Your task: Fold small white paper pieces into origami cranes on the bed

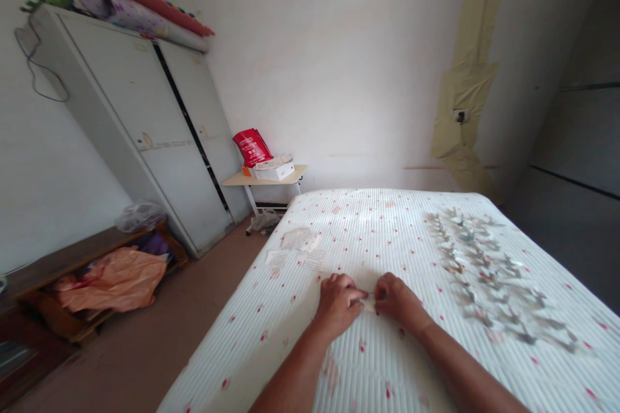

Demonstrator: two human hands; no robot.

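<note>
On bed (382,226), L hand (339,302) & R hand (394,297) pinch 1 small paper piece (369,303) btwn them.

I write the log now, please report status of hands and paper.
Both hands, left and right, on small paper piece; loose sheets beyond left hand; nothing blocking hands.

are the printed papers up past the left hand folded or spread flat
Spread flat: the printed papers lie loosely on the bed cover, lines of print facing up, beyond the left hand.
</note>
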